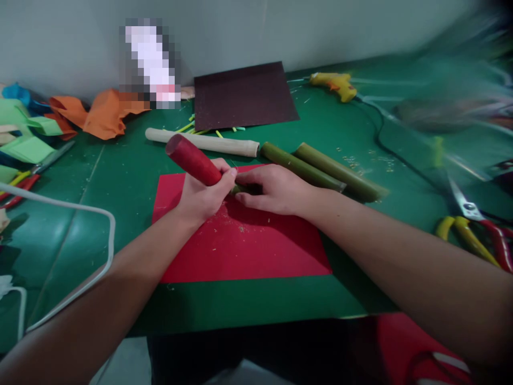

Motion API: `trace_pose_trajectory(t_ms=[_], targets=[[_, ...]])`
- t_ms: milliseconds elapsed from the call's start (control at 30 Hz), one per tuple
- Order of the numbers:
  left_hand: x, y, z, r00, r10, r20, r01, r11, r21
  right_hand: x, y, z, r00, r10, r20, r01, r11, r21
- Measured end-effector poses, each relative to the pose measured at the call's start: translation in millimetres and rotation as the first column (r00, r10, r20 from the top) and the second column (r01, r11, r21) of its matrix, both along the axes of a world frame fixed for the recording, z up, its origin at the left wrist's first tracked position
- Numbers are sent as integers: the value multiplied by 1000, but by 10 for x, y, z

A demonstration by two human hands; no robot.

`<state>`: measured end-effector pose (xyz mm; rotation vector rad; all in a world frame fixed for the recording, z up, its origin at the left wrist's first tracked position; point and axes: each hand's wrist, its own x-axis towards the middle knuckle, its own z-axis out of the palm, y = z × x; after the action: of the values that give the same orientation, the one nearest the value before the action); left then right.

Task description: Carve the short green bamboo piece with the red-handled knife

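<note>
My left hand is closed around a red tube, which tilts up and away to the left with its round end on top. The tube's lower part is hidden in my fingers, and a bit of green shows below it. Against that lower end, my right hand has its fingers bent and drawn together; whatever they grip is hidden. Under both hands lies a red sheet sprinkled with small crumbs and fibres.
Behind the hands lie a pale stick and two green bamboo pieces. Farther back are a dark sheet and a yellow glue gun with its cable. Scissors rest at right; coloured paper and a white cable are at left.
</note>
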<state>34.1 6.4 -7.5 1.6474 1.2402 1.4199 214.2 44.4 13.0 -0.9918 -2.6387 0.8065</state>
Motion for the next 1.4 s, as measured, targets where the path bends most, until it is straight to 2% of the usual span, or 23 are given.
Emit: trace_pose_trajectory(t_ms=[467, 667, 1133, 1300, 1400], targets=[[-8, -6, -8, 999, -52, -7, 52, 998, 21, 12, 5, -8, 1000, 5, -24, -5, 1000, 4], [2, -6, -7, 999, -36, -2, 36, 999, 41, 2, 8, -8, 1000, -1, -12, 1, 1000, 14], [3, -9, -1, 999, -30, -11, 30, 1000, -7, 5, 2, -2, 1000, -6, -1, 6, 1000, -10], [-5, -9, -5, 999, -31, -31, 32, 999, 23, 2, -5, 8, 1000, -4, 5, 4, 1000, 3], [-11, -8, -9, 999, -31, -31, 31, 999, -11, 3, -9, 16, 1000, 0, 1, 0, 1000, -6]])
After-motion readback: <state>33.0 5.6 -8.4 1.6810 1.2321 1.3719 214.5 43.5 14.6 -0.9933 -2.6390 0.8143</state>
